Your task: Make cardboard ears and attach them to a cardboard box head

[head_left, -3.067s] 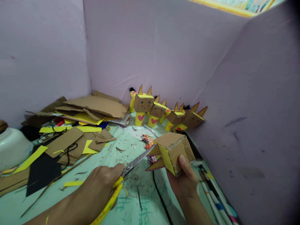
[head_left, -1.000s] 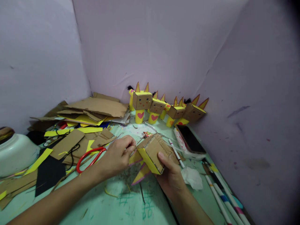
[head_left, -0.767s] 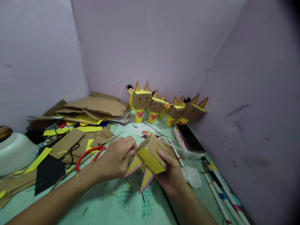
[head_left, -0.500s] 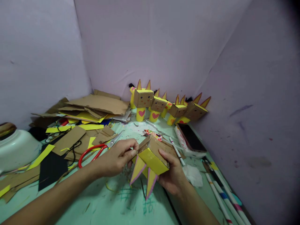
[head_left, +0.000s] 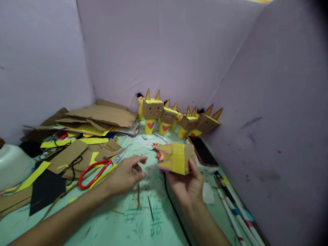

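Observation:
My right hand grips a small cardboard box with one yellow side and pointed, purple-edged yellow horns that aim left. The thumb lies on the box's brown side and the palm is under it. To the left, my left hand hovers apart from the box, fingers curved and spread, with nothing between them. Red-handled scissors lie just left of that hand, blades pointing away. Behind the box, a patch of red-and-white patterned material shows between the horns.
Several finished cardboard-and-yellow horned figures stand along the back wall. Cardboard sheets and scraps pile up at left near a white pot. At right lie a phone and several white marker pens. A black cord crosses the table.
My left hand has let go of the box and moved left. My right hand has turned and raised the box, so its horns now point left instead of toward me.

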Demonstrator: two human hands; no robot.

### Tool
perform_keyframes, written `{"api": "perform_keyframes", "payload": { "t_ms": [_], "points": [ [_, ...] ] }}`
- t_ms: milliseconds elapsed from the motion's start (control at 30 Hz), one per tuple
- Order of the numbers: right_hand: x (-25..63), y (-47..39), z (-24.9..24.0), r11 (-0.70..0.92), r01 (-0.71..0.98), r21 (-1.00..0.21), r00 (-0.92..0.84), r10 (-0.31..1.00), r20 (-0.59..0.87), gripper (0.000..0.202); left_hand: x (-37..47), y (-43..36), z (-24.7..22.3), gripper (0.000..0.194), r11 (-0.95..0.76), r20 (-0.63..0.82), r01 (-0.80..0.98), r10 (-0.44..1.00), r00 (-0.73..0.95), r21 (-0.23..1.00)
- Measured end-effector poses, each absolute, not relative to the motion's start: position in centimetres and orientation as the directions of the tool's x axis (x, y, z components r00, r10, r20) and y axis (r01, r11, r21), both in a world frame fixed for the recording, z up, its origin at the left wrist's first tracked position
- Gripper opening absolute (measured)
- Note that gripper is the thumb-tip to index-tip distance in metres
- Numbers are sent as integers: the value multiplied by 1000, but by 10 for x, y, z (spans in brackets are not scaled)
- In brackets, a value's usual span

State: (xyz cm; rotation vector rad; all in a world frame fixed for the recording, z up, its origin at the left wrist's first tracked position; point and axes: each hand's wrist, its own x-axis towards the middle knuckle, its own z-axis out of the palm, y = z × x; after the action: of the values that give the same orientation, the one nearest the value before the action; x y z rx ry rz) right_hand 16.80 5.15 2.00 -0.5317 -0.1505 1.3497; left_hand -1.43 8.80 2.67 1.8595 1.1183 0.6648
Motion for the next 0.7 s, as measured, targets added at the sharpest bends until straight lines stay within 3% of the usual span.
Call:
{"api": "perform_keyframes", "payload": {
  "t_ms": [33,100,200,333,467,533,600,700],
  "points": [
    [168,52,18,131,-890,-438,229,957,-179,38,-9,81,23,51,-200,-18,373,863,505,906],
    [165,51,15,120,-894,-433,203,968,-151,42,3,66,14,74,-135,-30,249,827,562,959],
    [157,47,15,101,-869,-484,166,982,-94,49,17,53,4,86,-164,60,145,837,544,976],
    [138,36,13,-8,-789,-615,49,996,-76,54,27,50,8,84,-207,169,38,881,441,978],
    [126,27,4,-85,-726,-682,-51,996,-69,49,22,51,24,93,-49,133,-242,929,346,969],
    [127,27,1,-82,-682,-727,-90,996,-28,53,14,55,29,87,-17,119,-293,934,336,956],
    [133,29,0,-28,-645,-764,-42,999,-1,58,4,63,32,78,-5,117,-287,920,374,958],
    [149,35,1,129,-551,-825,169,985,42,64,-12,77,30,78,9,102,-234,884,457,972]
  ]
}}
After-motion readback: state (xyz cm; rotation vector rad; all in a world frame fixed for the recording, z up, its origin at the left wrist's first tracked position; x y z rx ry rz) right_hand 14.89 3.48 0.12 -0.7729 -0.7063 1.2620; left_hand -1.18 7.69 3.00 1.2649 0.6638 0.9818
